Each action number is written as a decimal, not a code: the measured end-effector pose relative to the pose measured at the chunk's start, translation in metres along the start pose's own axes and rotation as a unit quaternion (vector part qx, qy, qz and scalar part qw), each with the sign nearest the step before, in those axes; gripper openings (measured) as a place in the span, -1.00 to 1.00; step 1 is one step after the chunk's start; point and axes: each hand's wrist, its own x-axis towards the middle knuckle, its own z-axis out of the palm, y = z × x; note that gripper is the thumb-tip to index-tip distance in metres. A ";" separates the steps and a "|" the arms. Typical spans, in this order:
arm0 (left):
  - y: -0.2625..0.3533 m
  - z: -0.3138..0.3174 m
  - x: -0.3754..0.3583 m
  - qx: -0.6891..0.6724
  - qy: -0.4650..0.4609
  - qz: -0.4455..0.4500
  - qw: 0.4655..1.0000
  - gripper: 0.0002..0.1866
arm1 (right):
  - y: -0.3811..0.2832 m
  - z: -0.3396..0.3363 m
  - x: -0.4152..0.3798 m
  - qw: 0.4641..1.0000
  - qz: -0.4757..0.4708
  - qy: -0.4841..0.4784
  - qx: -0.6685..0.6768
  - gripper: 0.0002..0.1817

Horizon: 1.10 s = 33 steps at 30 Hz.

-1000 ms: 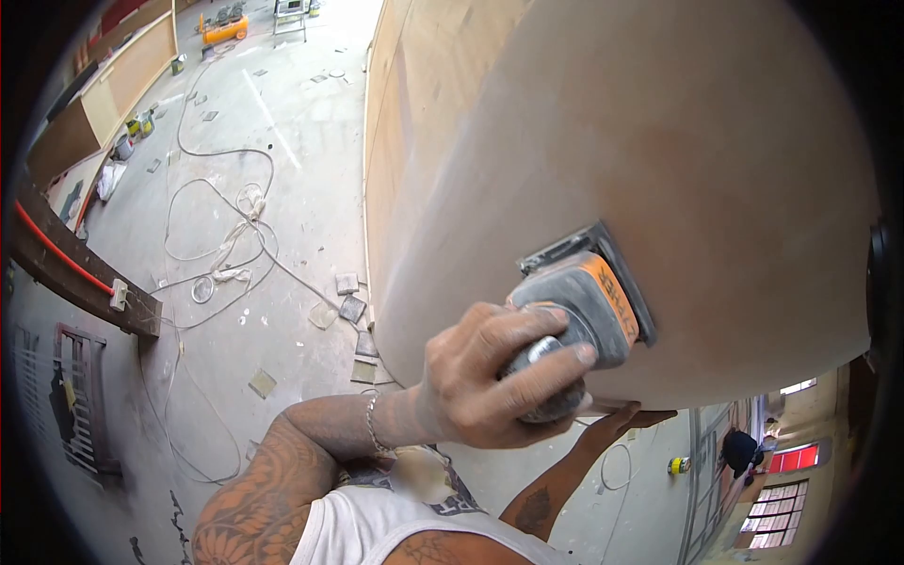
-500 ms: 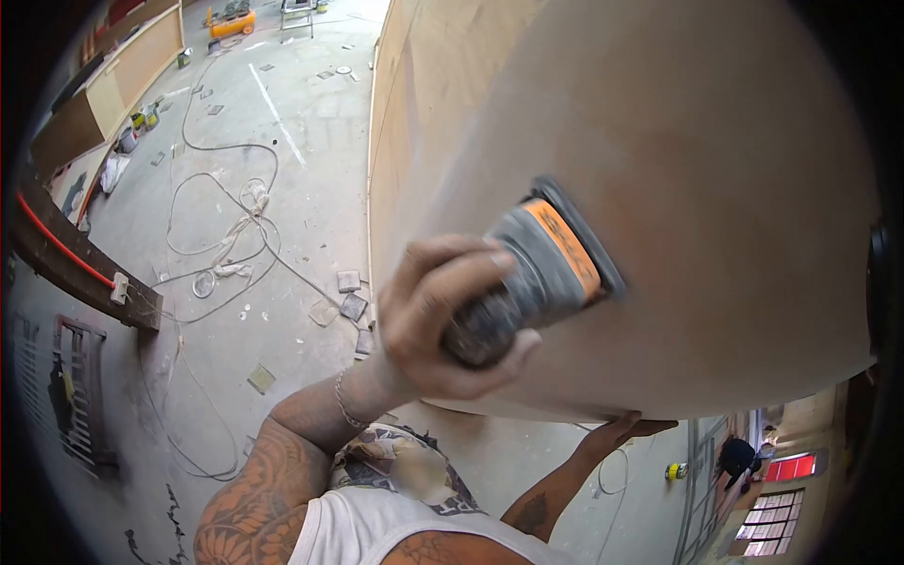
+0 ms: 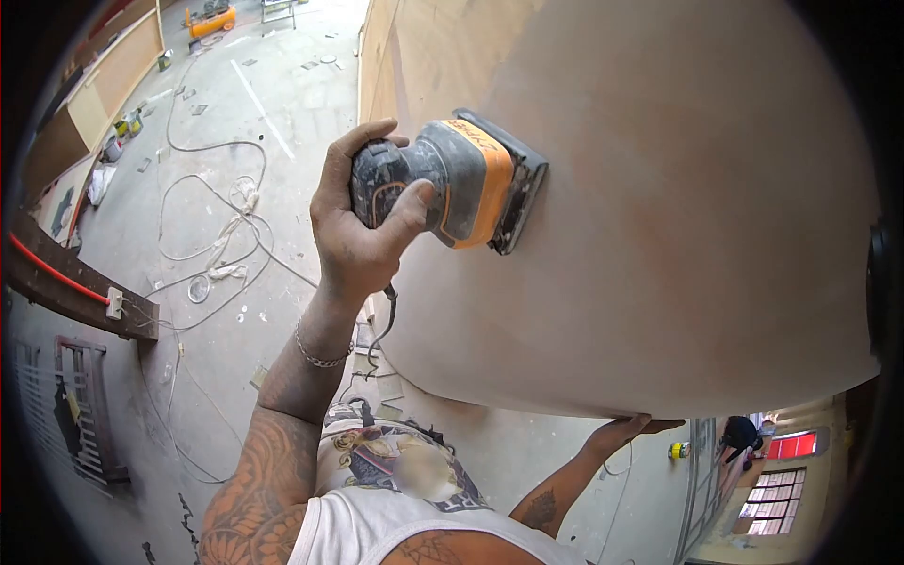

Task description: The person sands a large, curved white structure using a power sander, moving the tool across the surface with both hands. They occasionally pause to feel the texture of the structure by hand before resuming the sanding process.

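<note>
My left hand [image 3: 363, 221] is wrapped around the dusty dark body of an orange-banded electric sander [image 3: 461, 179], thumb on the near side. The sander's flat square pad faces the large curved, pale brownish panel [image 3: 678, 217] and appears to rest against it. A black cord [image 3: 389, 325] hangs from the tool beside my wrist. Lower right, my right hand [image 3: 621, 433] lies at the panel's bottom edge, fingers stretched out and partly hidden under the rim.
Cables [image 3: 254, 221] lie looped on the dusty floor at left, among scattered square pads. A dark beam [image 3: 85, 292] carries a red cable and a socket. Farther back stand an orange compressor [image 3: 209, 21] and a stepladder [image 3: 278, 11]. Another person [image 3: 741, 435] bends down at far right.
My left hand has carried the sander up and to the left across the panel, and the tool has turned. My right hand stays at the lower edge, almost unmoved.
</note>
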 end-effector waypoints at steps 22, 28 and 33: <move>-0.009 -0.004 -0.023 0.088 -0.052 0.165 0.981 -0.36 | 0.007 0.002 0.005 1.000 -0.014 0.002 0.011 0.09; 0.017 0.008 -0.054 0.125 -0.060 0.215 0.967 -0.34 | 0.053 -0.020 0.013 0.999 0.042 -0.028 0.020 0.07; 0.040 0.022 -0.083 0.135 -0.075 0.220 0.963 -0.34 | 0.029 -0.011 0.005 0.999 0.032 -0.013 0.029 0.03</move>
